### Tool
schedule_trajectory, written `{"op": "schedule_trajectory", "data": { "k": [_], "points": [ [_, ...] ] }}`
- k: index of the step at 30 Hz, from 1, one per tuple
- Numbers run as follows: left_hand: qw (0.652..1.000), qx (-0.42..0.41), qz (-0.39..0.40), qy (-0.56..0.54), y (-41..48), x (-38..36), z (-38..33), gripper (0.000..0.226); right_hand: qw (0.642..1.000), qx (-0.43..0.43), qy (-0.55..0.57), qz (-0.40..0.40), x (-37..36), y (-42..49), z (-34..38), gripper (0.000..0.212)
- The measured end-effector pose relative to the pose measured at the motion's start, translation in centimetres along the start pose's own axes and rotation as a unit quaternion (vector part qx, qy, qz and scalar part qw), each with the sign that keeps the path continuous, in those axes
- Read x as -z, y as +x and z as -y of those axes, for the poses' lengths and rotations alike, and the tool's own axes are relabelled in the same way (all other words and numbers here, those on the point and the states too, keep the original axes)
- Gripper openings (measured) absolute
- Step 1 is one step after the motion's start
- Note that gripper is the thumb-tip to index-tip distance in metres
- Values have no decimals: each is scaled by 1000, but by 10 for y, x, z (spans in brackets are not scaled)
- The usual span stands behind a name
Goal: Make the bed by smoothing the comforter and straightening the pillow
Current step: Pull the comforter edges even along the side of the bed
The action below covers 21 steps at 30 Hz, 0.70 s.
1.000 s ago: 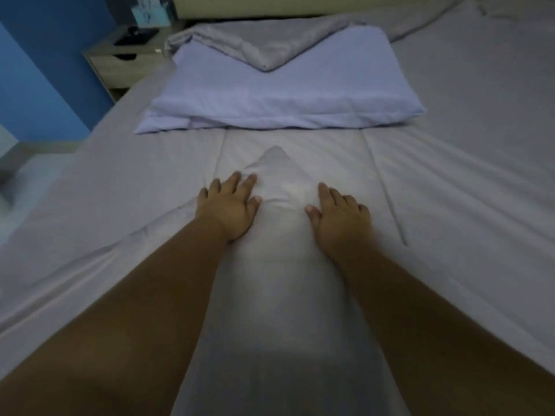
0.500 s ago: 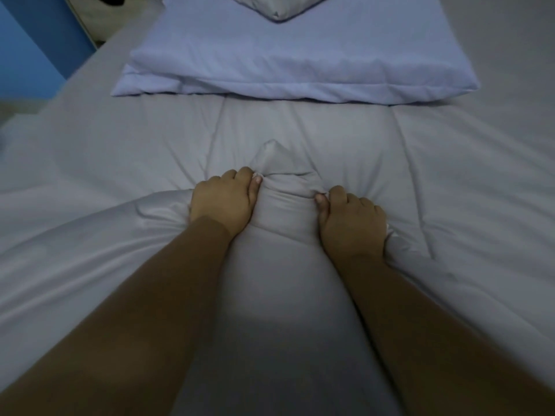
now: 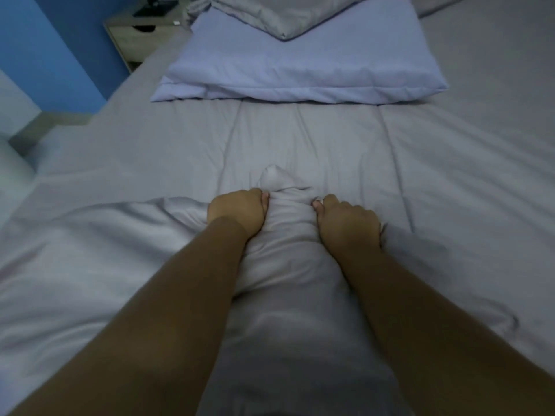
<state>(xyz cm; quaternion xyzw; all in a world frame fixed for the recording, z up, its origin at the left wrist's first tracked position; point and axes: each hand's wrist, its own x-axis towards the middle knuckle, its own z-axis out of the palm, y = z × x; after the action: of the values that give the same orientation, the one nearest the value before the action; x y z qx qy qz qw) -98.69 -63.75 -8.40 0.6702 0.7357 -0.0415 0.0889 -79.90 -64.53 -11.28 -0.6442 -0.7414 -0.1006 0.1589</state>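
Grey fabric fills most of the frame. The rumpled grey padded comforter (image 3: 105, 250) lies across the lower left and centre, and its pointed end rises at mid-frame, well short of the pillow. The left hand (image 3: 237, 210) and right hand (image 3: 348, 223) are both clenched into fists on that end. They sit close but apart, one on each side of the point, with a ridge of bunched cloth squeezed between them. Beneath lies the flat grey bed surface with stitched seams (image 3: 465, 139), showing only faint creases. The pale lavender rectangular pillow (image 3: 300, 64) sits in the upper centre, slightly askew to the seams, with a folded grey cloth (image 3: 285, 16) resting on its far side. A light wooden nightstand (image 3: 135, 34) stands at the upper left against the blue wall (image 3: 60, 40). Assessment: the step in hand is gripping the comforter's top end so it can be repositioned. Smoothing has not begun, and heavy folds are noted at the left. The next move likely calls for drawing the gripped end toward the pillow, then opening the hands and sweeping outward. The pillow is not yet straightened.
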Motion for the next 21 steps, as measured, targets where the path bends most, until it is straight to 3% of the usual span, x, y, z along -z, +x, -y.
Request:
{"op": "schedule_trajectory", "data": {
  "k": [2,4,12,21],
  "points": [
    [999,-6,29,20,-28,6,-1,53,995,-10,39,94,23,-20,-1,47],
    [998,-7,45,41,-61,13,0,53,989,-11,67,129,49,-40,0,46],
    [995,7,13,98,-202,87,28,53,995,17,53,78,161,-127,40,46],
    [991,-45,14,125,-339,150,66,51,985,21,97,142,279,-227,92,54]
  ]
}}
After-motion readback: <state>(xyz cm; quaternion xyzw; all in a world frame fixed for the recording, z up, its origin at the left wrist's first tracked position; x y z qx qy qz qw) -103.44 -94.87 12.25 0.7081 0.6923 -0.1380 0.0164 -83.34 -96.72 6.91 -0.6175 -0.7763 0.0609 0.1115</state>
